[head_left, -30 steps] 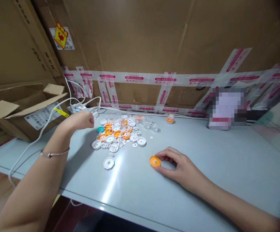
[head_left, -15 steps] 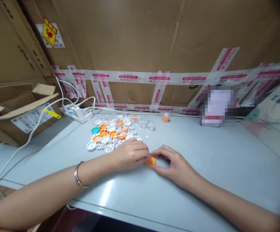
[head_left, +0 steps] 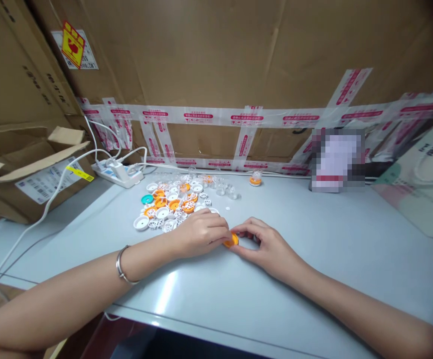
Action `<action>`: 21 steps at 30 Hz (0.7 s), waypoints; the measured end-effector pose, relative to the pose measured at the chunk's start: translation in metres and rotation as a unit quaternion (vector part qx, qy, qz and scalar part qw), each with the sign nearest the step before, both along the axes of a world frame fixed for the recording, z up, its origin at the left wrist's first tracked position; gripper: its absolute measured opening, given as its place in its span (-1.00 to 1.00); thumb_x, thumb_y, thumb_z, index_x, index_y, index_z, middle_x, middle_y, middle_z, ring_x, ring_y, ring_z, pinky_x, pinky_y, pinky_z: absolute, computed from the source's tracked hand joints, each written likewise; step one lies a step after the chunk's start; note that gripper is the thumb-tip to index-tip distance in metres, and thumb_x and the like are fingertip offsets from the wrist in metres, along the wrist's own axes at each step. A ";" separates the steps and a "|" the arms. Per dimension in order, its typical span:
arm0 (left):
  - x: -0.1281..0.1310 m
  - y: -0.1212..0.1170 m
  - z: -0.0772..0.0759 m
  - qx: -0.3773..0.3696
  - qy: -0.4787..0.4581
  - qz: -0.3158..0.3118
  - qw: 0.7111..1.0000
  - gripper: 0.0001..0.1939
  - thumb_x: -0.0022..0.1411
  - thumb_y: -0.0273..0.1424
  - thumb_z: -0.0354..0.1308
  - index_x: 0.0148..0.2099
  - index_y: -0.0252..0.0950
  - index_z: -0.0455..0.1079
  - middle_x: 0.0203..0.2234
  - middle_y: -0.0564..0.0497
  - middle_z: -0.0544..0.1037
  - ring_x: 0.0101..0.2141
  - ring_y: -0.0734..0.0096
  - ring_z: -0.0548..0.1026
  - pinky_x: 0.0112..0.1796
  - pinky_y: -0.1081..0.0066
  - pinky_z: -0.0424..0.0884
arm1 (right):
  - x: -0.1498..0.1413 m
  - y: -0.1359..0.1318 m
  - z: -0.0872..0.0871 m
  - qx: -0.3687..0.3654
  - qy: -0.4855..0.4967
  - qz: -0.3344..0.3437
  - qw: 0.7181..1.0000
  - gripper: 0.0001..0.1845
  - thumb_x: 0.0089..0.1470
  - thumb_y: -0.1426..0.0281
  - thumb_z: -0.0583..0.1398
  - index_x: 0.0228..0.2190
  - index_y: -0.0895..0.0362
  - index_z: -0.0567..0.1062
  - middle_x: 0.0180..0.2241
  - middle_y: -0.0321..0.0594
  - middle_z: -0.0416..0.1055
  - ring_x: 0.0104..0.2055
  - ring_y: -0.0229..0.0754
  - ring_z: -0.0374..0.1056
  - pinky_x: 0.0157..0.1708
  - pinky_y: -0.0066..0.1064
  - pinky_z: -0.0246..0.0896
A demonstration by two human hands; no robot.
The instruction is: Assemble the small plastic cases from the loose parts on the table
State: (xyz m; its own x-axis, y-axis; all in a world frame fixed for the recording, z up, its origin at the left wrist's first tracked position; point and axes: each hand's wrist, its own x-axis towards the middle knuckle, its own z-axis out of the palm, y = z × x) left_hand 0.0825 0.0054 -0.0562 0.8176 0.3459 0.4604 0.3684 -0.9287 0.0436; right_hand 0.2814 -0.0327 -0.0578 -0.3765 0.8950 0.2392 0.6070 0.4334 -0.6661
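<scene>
Through the head camera I watch the right hand pinch an orange disc, the left hand at its edge, scattered plastic parts just beyond.

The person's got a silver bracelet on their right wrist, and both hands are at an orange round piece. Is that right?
Not quite: the head view shows the silver bracelet on the left wrist. The left hand and right hand are both at an orange round piece, as you say.
</scene>
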 end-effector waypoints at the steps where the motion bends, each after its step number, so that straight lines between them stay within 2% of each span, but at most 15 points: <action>1: 0.000 0.001 0.000 -0.001 -0.002 0.004 1.000 -0.77 0.30 -0.44 -0.06 -0.26 -0.25 0.44 -0.42 0.04 0.53 -0.37 0.49 0.46 -0.31 0.45 0.24 | 0.000 0.001 0.000 0.001 -0.001 -0.003 1.000 -0.82 -0.05 0.32 0.25 -0.32 0.06 0.53 -0.39 -0.24 0.40 -0.31 -0.16 0.32 -0.31 -0.35 0.25; 5: 0.000 0.002 0.000 -0.033 -0.026 0.001 0.999 -0.81 0.28 -0.40 0.00 -0.27 -0.24 0.45 -0.43 0.03 0.53 -0.37 0.48 0.46 -0.32 0.44 0.25 | 0.000 0.003 -0.001 -0.001 -0.003 -0.010 1.000 -0.81 -0.06 0.31 0.26 -0.31 0.06 0.53 -0.40 -0.24 0.39 -0.30 -0.15 0.33 -0.33 -0.36 0.25; 9: 0.003 0.000 0.003 -0.145 -0.066 -0.012 0.987 -0.87 0.23 -0.44 0.06 -0.29 -0.31 0.44 -0.43 0.00 0.51 -0.37 0.48 0.44 -0.31 0.48 0.29 | 0.000 0.003 -0.002 -0.006 -0.003 -0.008 1.000 -0.79 -0.06 0.33 0.26 -0.30 0.08 0.52 -0.38 -0.23 0.39 -0.28 -0.14 0.32 -0.32 -0.35 0.24; 14: 0.008 -0.003 0.005 -0.254 -0.092 0.040 0.962 -0.94 0.16 -0.43 0.14 -0.31 -0.32 0.41 -0.46 0.03 0.48 -0.38 0.47 0.40 -0.32 0.46 0.31 | 0.000 0.003 -0.001 -0.001 -0.004 -0.005 1.000 -0.84 -0.06 0.37 0.25 -0.34 0.07 0.52 -0.39 -0.23 0.39 -0.28 -0.15 0.32 -0.31 -0.35 0.23; 17: 0.008 -0.002 0.005 -0.287 -0.092 0.068 0.951 -0.93 0.13 -0.41 0.16 -0.32 -0.30 0.42 -0.44 0.02 0.46 -0.35 0.43 0.39 -0.30 0.43 0.31 | 0.001 0.003 -0.001 0.003 -0.005 -0.003 1.000 -0.85 -0.06 0.38 0.25 -0.34 0.07 0.52 -0.40 -0.24 0.39 -0.28 -0.15 0.32 -0.30 -0.36 0.22; 21: 0.009 0.001 0.003 -0.295 -0.082 0.092 0.947 -0.90 0.08 -0.36 0.21 -0.34 -0.28 0.45 -0.41 0.00 0.45 -0.31 0.38 0.39 -0.24 0.36 0.32 | 0.001 0.003 -0.001 0.002 -0.008 0.000 1.000 -0.84 -0.07 0.37 0.26 -0.34 0.07 0.51 -0.38 -0.24 0.40 -0.27 -0.14 0.31 -0.29 -0.34 0.22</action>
State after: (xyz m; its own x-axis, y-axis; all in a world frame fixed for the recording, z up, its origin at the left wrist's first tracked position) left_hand 0.0915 0.0061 -0.0533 0.6534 0.7119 0.2576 0.4643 -0.6456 0.6064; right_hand 0.2824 -0.0296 -0.0589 -0.3800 0.8944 0.2359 0.6178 0.4352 -0.6549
